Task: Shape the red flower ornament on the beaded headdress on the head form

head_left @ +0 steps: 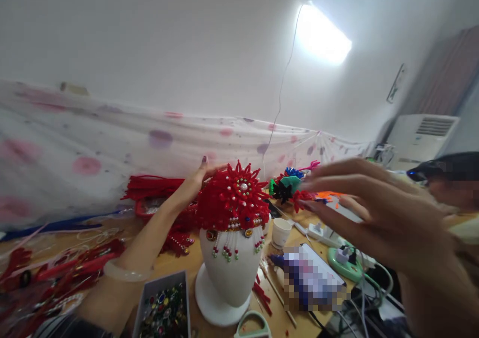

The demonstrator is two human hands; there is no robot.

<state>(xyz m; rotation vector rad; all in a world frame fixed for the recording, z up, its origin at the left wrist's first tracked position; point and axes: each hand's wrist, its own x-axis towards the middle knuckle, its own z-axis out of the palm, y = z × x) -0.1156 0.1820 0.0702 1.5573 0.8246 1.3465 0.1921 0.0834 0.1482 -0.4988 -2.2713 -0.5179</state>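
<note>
Headdress (232, 198) on stand (224, 273), frame centre.
Left hand (196, 180) steadying its back, grip loose; right hand (374, 213) released, reaching; next, gentle placement.

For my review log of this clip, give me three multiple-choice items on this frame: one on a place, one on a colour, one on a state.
1. Where does the left hand rest?
A. on the back of the red headdress
B. in the box of gems
C. on the paper cup

2. What colour is the stand under the headdress?
A. black
B. white
C. green

3. How is the right hand?
A. closed on scissors
B. fist on the table
C. open in the air, fingers spread, blurred

Answers:
1 A, its fingers touch the headdress top.
2 B, the head-shaped form is plain white.
3 C, it holds nothing.
</note>
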